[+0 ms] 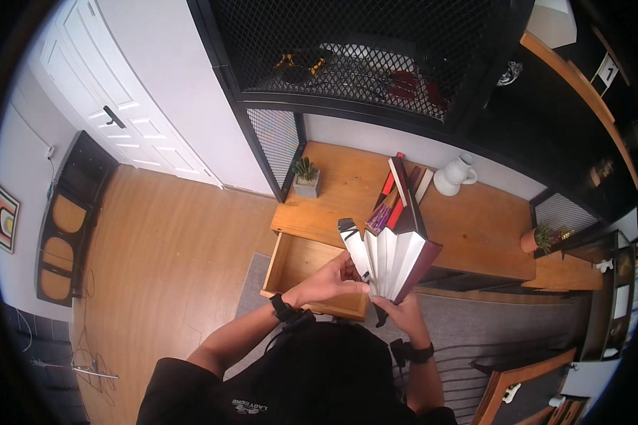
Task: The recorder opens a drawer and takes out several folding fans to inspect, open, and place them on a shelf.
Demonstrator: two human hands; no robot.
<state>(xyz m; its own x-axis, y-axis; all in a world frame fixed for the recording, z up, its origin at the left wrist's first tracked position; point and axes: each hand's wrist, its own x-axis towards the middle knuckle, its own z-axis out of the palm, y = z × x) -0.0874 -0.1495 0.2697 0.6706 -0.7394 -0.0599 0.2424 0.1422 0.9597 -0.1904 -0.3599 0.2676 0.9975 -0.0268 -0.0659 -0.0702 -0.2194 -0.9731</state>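
Observation:
A partly spread folding fan [399,260] is between my hands, its white pleats fanned upward and a dark red side on the right. My left hand [332,279] grips the lower left of the fan, beside a white strip with a black patterned end [351,236]. Lower down, my right hand [404,313] holds the narrow end, thumb across the front. A dark tassel or cord [381,317] hangs beneath. Behind the fan, several more folding fans [387,186] in red, dark brown and purple lie on the wooden cabinet top [340,175], partly hidden by it.
A wooden drawer [276,264] is pulled out below the cabinet top, left of the fan. A potted succulent [306,178], a pale jug [454,175] and a terracotta-potted plant [531,239] stand along the top. A black mesh cabinet [345,95] hangs above.

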